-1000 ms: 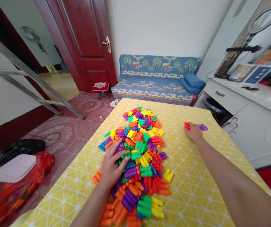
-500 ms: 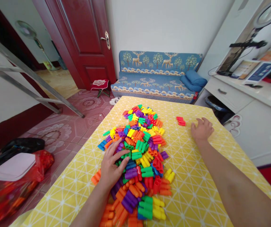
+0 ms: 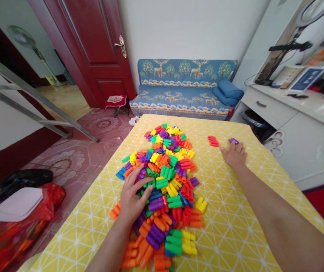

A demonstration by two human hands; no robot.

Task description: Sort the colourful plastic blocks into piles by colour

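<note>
Fingers of my right hand [image 3: 235, 155] spread wide, at or just beside purple pieces [image 3: 233, 141] at twelve o'clock; red pieces [image 3: 213, 141] lie toward ten. I see just these two clusters apart; most pieces lie in the mixed heap [image 3: 167, 172] toward eight, under my loosely open left hand [image 3: 132, 198].

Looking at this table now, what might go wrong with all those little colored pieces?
The left hand rests on the loose pile, so a careless shift could spread pieces or knock some toward the near edge. The right hand is right beside the purple pieces and could nudge them out of place. The red pieces lie close by too, so a sideways sweep of that hand might scatter them.
</note>
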